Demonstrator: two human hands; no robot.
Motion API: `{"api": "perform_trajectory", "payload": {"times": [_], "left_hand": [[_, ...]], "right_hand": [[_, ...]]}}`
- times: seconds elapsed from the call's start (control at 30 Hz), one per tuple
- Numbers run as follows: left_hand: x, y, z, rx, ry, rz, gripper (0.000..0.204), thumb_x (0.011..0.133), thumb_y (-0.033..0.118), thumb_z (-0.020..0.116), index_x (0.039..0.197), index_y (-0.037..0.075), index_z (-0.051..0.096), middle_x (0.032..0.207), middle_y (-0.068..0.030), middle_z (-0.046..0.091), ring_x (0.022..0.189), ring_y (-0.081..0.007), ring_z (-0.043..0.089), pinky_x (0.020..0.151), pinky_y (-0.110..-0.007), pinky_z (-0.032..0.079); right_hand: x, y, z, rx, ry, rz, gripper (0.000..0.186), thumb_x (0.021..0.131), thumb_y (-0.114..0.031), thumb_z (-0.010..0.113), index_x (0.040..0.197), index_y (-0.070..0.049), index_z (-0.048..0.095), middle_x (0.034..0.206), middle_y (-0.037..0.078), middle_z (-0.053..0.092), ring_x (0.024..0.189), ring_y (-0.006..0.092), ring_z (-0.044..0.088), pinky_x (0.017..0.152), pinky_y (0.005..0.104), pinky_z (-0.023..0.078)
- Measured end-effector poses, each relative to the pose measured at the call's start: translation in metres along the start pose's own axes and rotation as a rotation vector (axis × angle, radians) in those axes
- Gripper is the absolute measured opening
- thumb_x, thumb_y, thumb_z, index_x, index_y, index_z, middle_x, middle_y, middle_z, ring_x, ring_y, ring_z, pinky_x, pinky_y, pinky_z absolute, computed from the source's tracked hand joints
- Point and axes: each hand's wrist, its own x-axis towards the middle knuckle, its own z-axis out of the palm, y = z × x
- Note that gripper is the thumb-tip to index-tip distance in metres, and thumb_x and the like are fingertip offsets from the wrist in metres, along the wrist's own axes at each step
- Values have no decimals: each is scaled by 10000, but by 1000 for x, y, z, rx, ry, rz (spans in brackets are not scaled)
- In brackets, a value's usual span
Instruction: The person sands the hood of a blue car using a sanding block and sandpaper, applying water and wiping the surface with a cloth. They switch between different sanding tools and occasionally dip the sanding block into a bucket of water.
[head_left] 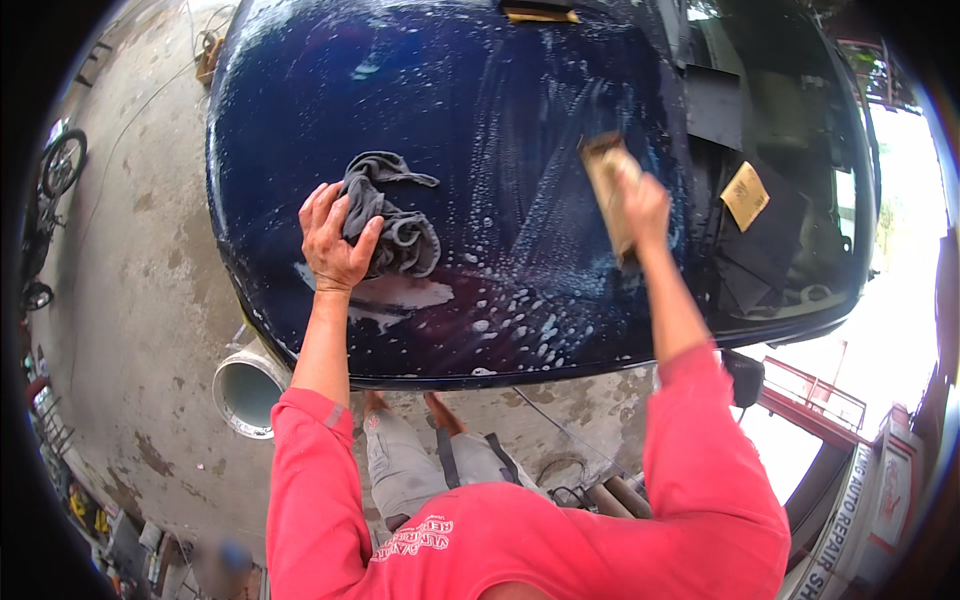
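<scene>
A wet, dark blue car hood [400, 90] lies in front of me, streaked with whitish water and drops. My left hand [335, 240] grips a crumpled dark grey cloth [408, 238] on the hood's near left part, fingers curled over its edge. Beside it, a pale, dull patch [405, 292] shows in the paint. Farther right, my right hand [647, 208] is closed on a long tan sanding block [605, 190], which lies along the hood surface. That hand and the block are slightly smeared by motion.
On the windshield lie a yellowish sandpaper sheet [744, 197] and a dark sheet [713, 105]. Another tan piece [541, 15] is at the hood's far edge. A white bucket [246, 392] stands by the near left corner. A side mirror [743, 378] juts out at right. A motorcycle [62, 165] stands far left.
</scene>
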Motion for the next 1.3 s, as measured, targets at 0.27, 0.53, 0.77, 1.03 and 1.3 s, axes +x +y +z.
{"api": "perform_trajectory", "payload": {"times": [0.27,0.53,0.77,1.03,1.3], "left_hand": [[1,-2,2,5,-34,6,493,880,372,825,1187,-3,735,1386,-154,688,1378,-404,567,1173,-485,455],[-6,-8,7,6,-20,21,474,898,364,820,1196,6,732,1388,-142,691,1372,-393,569,1179,-481,441],[-4,-10,8,14,-23,40,492,923,377,804,1212,-13,730,1388,-160,686,1371,-394,571,1187,-484,436],[-10,-18,13,10,-10,36,490,930,376,805,1227,-9,737,1410,-144,688,1380,-377,564,1192,-480,431],[-6,-13,15,31,-9,4,476,937,373,791,1222,-5,737,1410,-155,682,1373,-386,561,1189,-477,426]], "right_hand": [[-62,36,-13,208,57,-113,384,954,-403,809,879,-29,764,869,258,748,800,440,772,676,492,600],[-7,58,-15,9,-4,-5,546,997,-538,713,865,-8,729,881,289,733,870,501,732,702,545,577],[-141,80,-54,265,-5,43,397,985,-418,784,942,-23,792,812,268,729,803,424,787,674,453,595],[-47,118,-40,112,10,57,541,988,-526,742,833,-8,718,861,292,720,844,498,730,697,535,566],[-137,119,-67,256,-30,19,397,985,-452,785,988,-57,811,827,249,740,806,415,784,693,458,597]]}}
